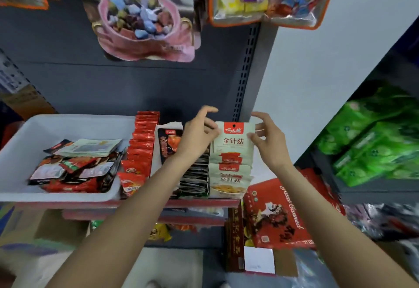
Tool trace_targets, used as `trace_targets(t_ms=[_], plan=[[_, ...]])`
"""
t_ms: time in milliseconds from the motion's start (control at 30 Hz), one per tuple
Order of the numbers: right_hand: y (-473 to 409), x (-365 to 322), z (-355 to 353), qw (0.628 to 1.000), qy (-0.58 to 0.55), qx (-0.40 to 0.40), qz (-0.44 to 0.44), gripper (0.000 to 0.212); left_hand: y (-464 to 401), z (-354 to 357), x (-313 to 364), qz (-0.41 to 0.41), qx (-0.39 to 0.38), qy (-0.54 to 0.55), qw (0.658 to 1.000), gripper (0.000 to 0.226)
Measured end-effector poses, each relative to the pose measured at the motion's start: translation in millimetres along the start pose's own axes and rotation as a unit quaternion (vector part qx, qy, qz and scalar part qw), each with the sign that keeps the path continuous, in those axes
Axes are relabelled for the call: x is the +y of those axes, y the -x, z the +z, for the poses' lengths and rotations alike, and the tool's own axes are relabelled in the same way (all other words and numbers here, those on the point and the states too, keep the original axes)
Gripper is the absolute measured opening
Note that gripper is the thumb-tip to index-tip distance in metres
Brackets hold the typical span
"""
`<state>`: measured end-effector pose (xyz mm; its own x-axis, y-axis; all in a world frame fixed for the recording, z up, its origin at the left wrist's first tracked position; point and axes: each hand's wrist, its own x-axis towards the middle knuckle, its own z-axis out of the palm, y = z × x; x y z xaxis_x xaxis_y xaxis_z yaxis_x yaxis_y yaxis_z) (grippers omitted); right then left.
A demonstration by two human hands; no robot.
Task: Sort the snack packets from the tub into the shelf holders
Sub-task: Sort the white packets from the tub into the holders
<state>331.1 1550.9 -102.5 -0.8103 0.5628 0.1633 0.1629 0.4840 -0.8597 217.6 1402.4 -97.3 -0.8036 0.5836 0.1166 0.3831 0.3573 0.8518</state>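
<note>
I judge I'm mid-placement: my left hand (199, 132) and right hand (268, 142) pinch the top corners of a cream packet (233, 139) upright at centre frame above its matching row (229, 174), needing lowering in squarely.

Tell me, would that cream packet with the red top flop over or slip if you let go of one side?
Probably it would bend rather than stay flat: the cream packet looks like a thin pouch, held up by the left hand and right hand at its two upper edges. Its smooth-looking film may be slippery. It seems light, since fingertip pinches carry it.
</note>
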Motion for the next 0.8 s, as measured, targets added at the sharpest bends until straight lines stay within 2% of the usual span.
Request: trace_targets(t_ms=[133, 267, 433, 633, 800], plan=[[-3.6, 3.0, 2.2, 0.997, 0.063, -0.025, -0.030, 0.025, -0.8, 6.6, -1.4, 0.043, -0.037, -0.102, 0.993, 0.040], [-1.9, 10.6, 5.0, 0.994, 0.093, -0.033, -0.050, 0.023, 1.3, 10.2, -5.1, 0.069, -0.007, -0.216, 0.974, 0.034], [-1.4, 17.4, 9.7, 0.963, 0.243, -0.085, -0.082, 0.021, 2.8, 12.7, -3.7, 0.091, -0.033, -0.276, 0.956, 0.028], [-8.4, -6.1, 17.3, 0.960, 0.254, -0.070, -0.092, 0.028, -4.7, 3.0, -5.4, 0.062, -0.041, -0.237, 0.969, 0.020], [-6.7, -40.3, 58.7, 0.978, 0.169, -0.074, -0.102, 0.030, 10.8, -30.1, -20.6, 0.054, 0.053, -0.143, 0.987, 0.027]])
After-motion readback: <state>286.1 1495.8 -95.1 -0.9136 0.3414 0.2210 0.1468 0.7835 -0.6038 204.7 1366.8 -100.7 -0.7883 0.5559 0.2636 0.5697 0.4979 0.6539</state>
